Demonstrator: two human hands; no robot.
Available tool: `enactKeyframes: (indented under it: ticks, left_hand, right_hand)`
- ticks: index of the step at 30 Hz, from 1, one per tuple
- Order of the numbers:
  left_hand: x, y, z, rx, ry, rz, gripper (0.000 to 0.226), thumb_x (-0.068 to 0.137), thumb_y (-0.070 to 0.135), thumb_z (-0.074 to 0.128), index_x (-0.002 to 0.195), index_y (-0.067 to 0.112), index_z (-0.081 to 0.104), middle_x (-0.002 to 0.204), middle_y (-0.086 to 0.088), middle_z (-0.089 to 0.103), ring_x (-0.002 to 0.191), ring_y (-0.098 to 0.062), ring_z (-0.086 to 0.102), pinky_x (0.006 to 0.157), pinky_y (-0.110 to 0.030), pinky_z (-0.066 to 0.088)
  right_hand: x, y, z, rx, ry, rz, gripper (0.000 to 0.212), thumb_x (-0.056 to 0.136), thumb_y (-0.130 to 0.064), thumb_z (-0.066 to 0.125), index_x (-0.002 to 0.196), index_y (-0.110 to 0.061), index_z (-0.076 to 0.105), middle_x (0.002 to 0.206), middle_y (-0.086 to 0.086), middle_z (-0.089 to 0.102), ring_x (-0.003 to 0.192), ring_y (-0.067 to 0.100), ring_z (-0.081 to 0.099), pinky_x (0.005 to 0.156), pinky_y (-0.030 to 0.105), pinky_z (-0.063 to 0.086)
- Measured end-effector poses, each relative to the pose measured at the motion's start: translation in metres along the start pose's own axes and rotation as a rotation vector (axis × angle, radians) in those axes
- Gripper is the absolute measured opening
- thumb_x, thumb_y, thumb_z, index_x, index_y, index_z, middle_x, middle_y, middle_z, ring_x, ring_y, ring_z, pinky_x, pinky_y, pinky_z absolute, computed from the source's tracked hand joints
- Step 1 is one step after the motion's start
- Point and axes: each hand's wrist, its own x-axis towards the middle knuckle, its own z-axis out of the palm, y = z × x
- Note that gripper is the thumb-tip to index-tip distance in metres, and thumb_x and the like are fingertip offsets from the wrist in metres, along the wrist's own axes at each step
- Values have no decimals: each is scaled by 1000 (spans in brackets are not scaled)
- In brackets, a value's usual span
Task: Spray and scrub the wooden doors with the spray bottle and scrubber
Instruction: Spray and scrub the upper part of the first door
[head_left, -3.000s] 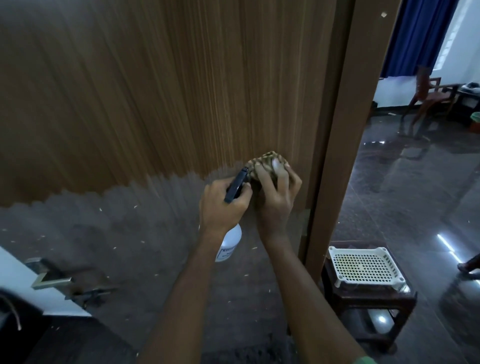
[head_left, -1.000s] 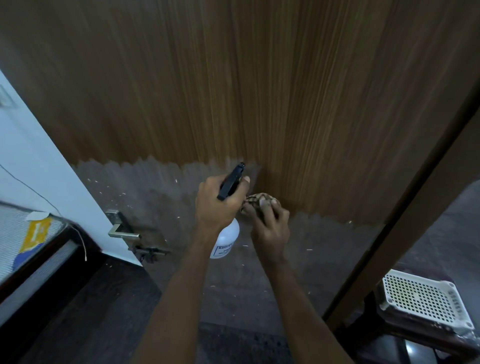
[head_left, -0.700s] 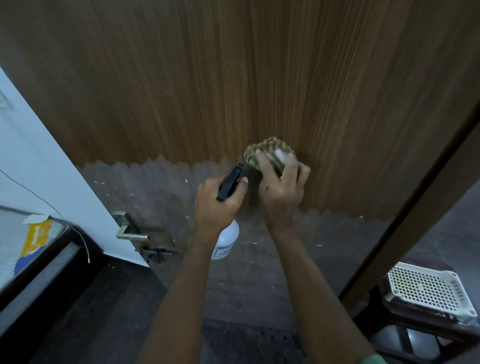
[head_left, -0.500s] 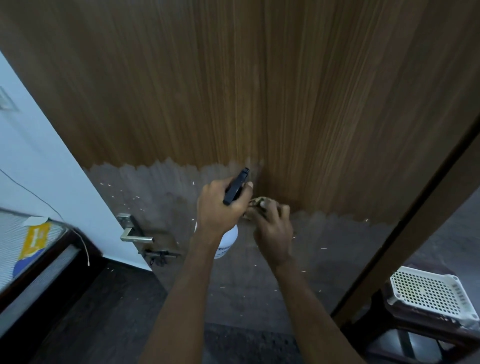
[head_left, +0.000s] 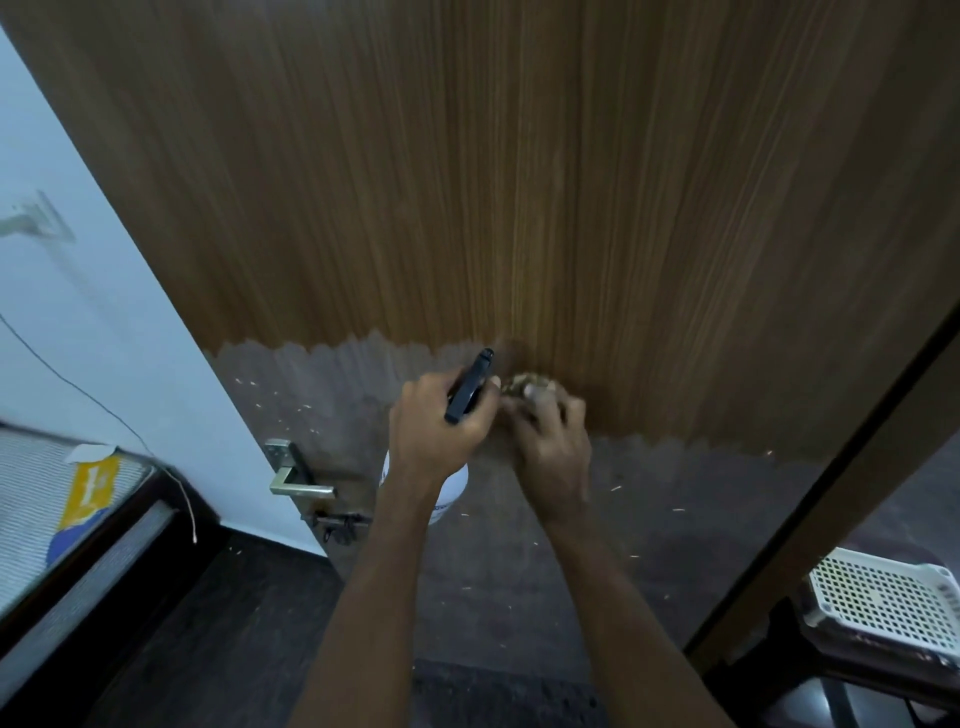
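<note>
A wooden door fills the view, brown grain above and a dull grey band with pale flecks below. My left hand grips a spray bottle by its black trigger head, the white body hanging under my wrist. Just to its right, my right hand presses a tan fibrous scrubber against the door where brown meets grey. My fingers cover most of the scrubber.
A metal door handle with a latch sits at the door's left edge, beside a white wall. A mattress lies at lower left. The door frame runs diagonally at right, with a white perforated tray on a dark stool.
My right hand scrubbed up the door and came back down to the brown-grey boundary. My left hand kept the spray bottle nearly still. The view shifted slightly.
</note>
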Motion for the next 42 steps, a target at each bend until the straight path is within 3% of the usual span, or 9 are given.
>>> enactKeyframes:
  ticks: [4, 7, 11, 14, 18, 25, 32, 38, 42]
  left_hand:
    - [4, -3, -6, 89, 5, 15, 45, 90, 45, 64, 59, 22, 41, 49, 5, 46, 45, -19, 42, 50, -30, 25]
    - [7, -8, -11, 87, 20, 8, 45, 91, 43, 65, 59, 22, 43, 49, 5, 48, 46, -19, 46, 50, -30, 30]
    - [6, -18, -19, 61, 24, 13, 44, 93, 44, 65, 61, 21, 46, 50, 5, 49, 46, -16, 47, 51, -30, 32]
    - [6, -25, -24, 51, 15, 7, 43, 92, 41, 64, 61, 20, 43, 49, 5, 46, 45, -16, 42, 51, -30, 29]
    - [4, -35, -31, 36, 26, -12, 39, 88, 37, 63, 61, 18, 42, 50, 3, 45, 45, -21, 41, 50, -29, 26]
    - [4, -52, -45, -20, 42, -7, 43, 93, 39, 62, 60, 18, 46, 48, 5, 45, 43, -15, 41, 49, -29, 30]
    - [5, -66, -59, -30, 47, -6, 42, 91, 39, 62, 60, 17, 43, 48, 3, 42, 43, -15, 35, 49, -29, 26]
    - [9, -80, -78, -20, 85, 12, 42, 94, 34, 62, 59, 23, 42, 48, 6, 44, 43, -15, 40, 51, -27, 27]
    - [11, -94, -91, -15, 69, 11, 43, 93, 35, 62, 57, 25, 40, 49, 7, 45, 43, -17, 38, 52, -27, 24]
  right_hand:
    - [63, -13, 8, -47, 266, 104, 20, 100, -7, 69, 109, -20, 81, 125, 3, 56, 102, 29, 53, 85, 34, 56]
    - [23, -21, 22, -37, 144, 47, 23, 98, -6, 69, 115, -18, 79, 132, 5, 53, 101, 31, 52, 80, 36, 56]
    - [-16, -25, 27, 46, -48, -21, 39, 109, -11, 42, 104, -13, 81, 120, 4, 63, 99, 29, 50, 69, 42, 58]
    - [28, -37, 24, 18, 68, 47, 17, 100, -10, 68, 112, -16, 79, 123, 5, 63, 100, 29, 52, 77, 33, 56]
    - [72, -48, 31, -54, 253, 111, 31, 98, 1, 65, 110, -23, 81, 124, 3, 55, 95, 27, 51, 78, 28, 52]
    - [-25, -55, 47, 13, -149, 25, 34, 97, -1, 51, 104, -18, 80, 109, 8, 68, 91, 28, 47, 58, 39, 55]
    - [63, -82, 61, -37, 198, 126, 24, 97, -7, 72, 110, -25, 80, 123, 1, 55, 96, 26, 51, 77, 26, 52]
    - [-35, -89, 73, -14, -176, 85, 33, 93, -1, 62, 109, -24, 79, 114, 8, 64, 91, 28, 48, 57, 39, 55]
    - [28, -106, 74, -27, 29, 155, 30, 93, 1, 72, 107, -24, 80, 109, 11, 67, 90, 26, 50, 66, 31, 52]
